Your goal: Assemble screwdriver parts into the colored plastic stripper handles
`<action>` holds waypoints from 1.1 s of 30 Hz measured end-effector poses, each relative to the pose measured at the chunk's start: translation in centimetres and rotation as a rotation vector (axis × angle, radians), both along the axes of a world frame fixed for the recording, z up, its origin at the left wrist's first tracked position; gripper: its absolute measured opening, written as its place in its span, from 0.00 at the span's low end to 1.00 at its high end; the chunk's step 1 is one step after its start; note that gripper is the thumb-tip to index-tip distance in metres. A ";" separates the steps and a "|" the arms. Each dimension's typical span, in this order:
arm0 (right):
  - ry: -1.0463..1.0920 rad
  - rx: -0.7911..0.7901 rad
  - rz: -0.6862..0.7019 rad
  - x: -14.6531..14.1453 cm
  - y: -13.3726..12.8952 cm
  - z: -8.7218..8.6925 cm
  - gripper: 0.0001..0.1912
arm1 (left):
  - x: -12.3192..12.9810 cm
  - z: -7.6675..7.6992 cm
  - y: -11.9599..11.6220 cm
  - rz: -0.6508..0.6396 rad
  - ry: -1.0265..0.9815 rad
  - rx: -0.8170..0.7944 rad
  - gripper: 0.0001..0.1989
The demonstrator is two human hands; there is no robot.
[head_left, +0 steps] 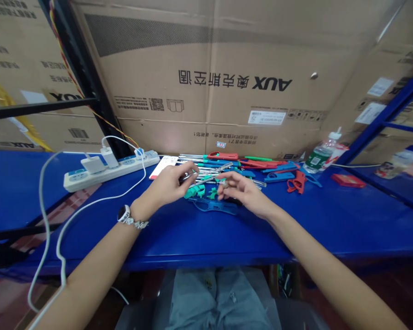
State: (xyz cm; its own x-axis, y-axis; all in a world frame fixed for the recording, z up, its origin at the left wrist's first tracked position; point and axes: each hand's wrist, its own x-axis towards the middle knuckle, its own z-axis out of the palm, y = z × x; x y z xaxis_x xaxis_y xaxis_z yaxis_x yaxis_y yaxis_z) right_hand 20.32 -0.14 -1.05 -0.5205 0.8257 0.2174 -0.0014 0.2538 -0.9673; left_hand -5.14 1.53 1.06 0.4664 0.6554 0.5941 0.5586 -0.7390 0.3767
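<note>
My left hand (174,183), with a watch and bracelet at the wrist, is closed in a pinch around a small dark and silvery piece at the fingertips, too small to name. My right hand (239,190) has its fingers curled around something small that is partly hidden. Between and behind the hands lie several silver metal rods (186,158) and small green plastic parts (194,191). A blue plastic casing (215,207) lies in front of the pile, just below my right hand.
Red handles (298,182) and blue handles (278,177) lie right of the pile. A clear bottle (320,156) and red box (348,180) are farther right. A power strip (124,168) with a white cable lies left on the blue table (213,238). Cardboard boxes (227,55) stand behind.
</note>
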 end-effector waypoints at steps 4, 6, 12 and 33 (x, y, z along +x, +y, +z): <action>-0.137 0.129 -0.068 1.7 -0.1 0.8 0.12 | -0.3 0.1 -0.2 -0.089 0.133 -0.201 0.07; -0.207 0.218 -0.076 2.0 0.1 1.1 0.15 | 0.0 0.1 -0.4 -0.162 0.092 -0.307 0.08; -0.337 0.202 -0.054 1.2 0.0 0.4 0.17 | -0.3 0.2 -0.3 -0.265 0.005 -0.597 0.09; -0.669 0.540 -0.152 -0.2 -0.8 -2.1 0.05 | -0.4 -1.3 0.5 -0.109 0.239 -0.467 0.07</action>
